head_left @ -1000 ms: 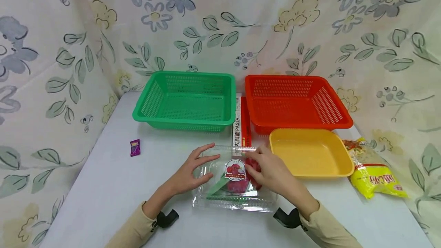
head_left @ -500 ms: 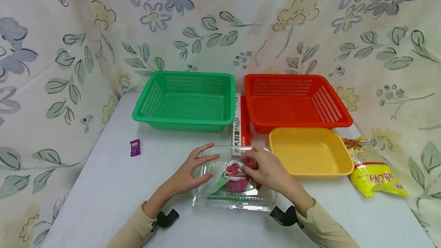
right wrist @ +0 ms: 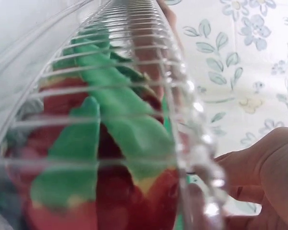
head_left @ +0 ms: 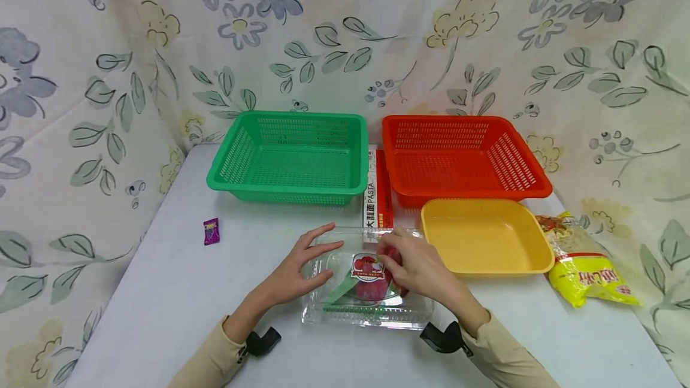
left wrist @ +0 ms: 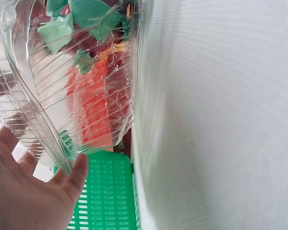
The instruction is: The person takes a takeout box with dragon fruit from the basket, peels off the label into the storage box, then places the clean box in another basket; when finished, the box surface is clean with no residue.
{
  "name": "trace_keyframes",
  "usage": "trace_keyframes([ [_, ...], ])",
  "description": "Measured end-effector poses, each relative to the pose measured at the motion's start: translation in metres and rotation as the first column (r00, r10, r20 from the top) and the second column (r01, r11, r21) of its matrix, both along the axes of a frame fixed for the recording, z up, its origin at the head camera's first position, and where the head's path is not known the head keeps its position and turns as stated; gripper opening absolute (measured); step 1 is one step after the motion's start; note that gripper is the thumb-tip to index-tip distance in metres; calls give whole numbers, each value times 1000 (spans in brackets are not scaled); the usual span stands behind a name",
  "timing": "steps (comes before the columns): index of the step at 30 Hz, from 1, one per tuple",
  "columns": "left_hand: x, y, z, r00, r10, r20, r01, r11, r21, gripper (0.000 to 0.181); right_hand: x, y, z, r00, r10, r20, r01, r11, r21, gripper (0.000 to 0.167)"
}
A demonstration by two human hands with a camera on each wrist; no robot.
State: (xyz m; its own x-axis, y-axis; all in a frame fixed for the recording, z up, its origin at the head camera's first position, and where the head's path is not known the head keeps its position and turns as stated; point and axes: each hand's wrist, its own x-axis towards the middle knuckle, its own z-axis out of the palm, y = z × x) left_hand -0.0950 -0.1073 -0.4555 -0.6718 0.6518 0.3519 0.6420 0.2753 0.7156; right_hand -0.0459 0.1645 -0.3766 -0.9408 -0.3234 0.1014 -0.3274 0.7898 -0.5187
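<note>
A clear plastic clamshell box (head_left: pixel 345 316) lies on the table before me, with red and green pieces (right wrist: pixel 110 120) inside. A round red-and-white sticker (head_left: pixel 368 267) is on its lid, its upper edge looking lifted. My right hand (head_left: pixel 423 262) bends over the lid's right half, thumb and forefinger pinching at the sticker's right edge. My left hand (head_left: pixel 293 268) rests against the box's left side with fingers spread; in the left wrist view its fingertips touch the clear rim.
Behind stand a green basket (head_left: pixel 291 193) and a red basket (head_left: pixel 463 181), with a pasta packet (head_left: pixel 378 196) between them. A yellow tray (head_left: pixel 485 244) and a yellow food bag (head_left: pixel 590 268) are at the right. A small purple packet (head_left: pixel 211 231) lies at the left.
My right hand has shifted slightly left over the lid, its thumb and forefinger now at the sticker's edge. The sticker's top looks altered, as if lifting. The left hand stays put.
</note>
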Motion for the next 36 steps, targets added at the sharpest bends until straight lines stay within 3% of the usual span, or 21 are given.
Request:
trace_keyframes([
  [14, 0, 1, 0, 1000, -13, -15, 13, 1000, 1, 55, 0, 6, -3, 996, 76, -54, -79, 996, -49, 12],
  [22, 1, -2, 0, 1000, -6, -15, 6, 1000, 11, 54, -2, 9, -6, 989, 147, -15, -148, 977, -155, 11],
  [29, 1, -2, -3, 1000, -1, 5, 1, 1000, 1, 53, 4, 11, -4, 974, 220, 61, -195, 941, -277, 11],
  [36, -1, -2, -5, 1000, -8, 8, 8, 1000, 3, 52, 4, 21, 8, 964, 263, 39, -223, 879, -422, 6],
])
